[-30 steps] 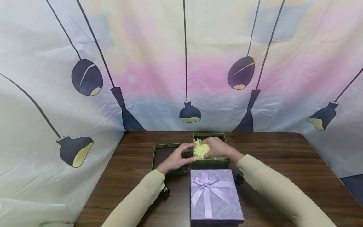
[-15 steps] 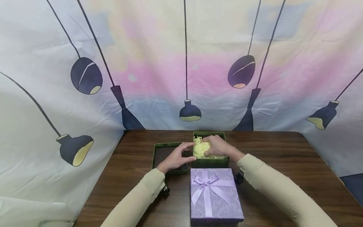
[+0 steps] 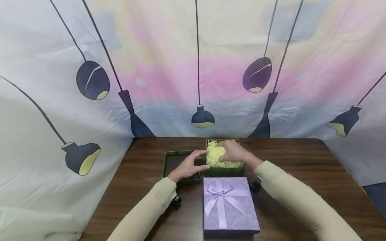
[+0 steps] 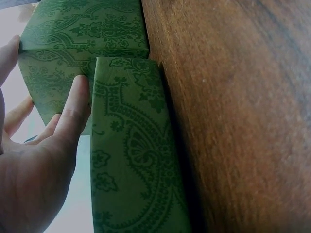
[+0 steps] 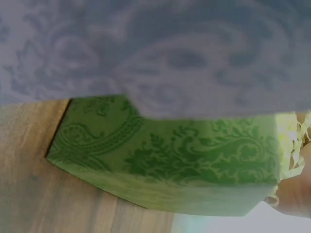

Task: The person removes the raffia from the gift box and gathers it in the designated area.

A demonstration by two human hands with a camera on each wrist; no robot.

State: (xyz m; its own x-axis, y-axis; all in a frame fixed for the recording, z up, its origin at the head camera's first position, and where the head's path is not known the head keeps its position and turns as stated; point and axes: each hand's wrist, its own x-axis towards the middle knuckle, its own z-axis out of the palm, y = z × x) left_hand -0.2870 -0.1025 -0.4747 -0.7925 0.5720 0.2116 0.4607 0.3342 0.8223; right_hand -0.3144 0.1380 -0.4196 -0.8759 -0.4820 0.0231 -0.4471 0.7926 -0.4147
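"Checking the green box (image 3: 226, 172) first: what's in it?"

"Yellow paper shred (image 3: 214, 156), spread over most of what shows of its inside. The box stands upright on the counter (image 3: 301, 164), near the far edge."

"And the hands?"

"The right hand (image 3: 236, 151) reaches into the box from its right side, down among the shred. Its thumb and fingers lie either side of a clump, but the tips are buried, so I can't tell whether they pinch it or just press. The right wrist view catches only a bit of a finger by the paper."

"The left hand (image 3: 187, 167)?"

"At the box's left side, thumb and fingers spread well apart, gripping nothing. In the left wrist view, fingertips seem to rest against the box wall."

"What else is around it?"

"Just left of the box lies a shallow green lid (image 3: 165, 164), hollow side up, by the look of it. In front of the box, nearer the person, sits a purple gift box (image 3: 232, 217), closed, with a ribbon bow (image 3: 220, 192) on top."

"How far along would you say?"

"Midway, I'd judge. The box is uncovered and the shred is in it. Arranging the shred looks unfinished, with a hand in there, and the lid is not yet on."
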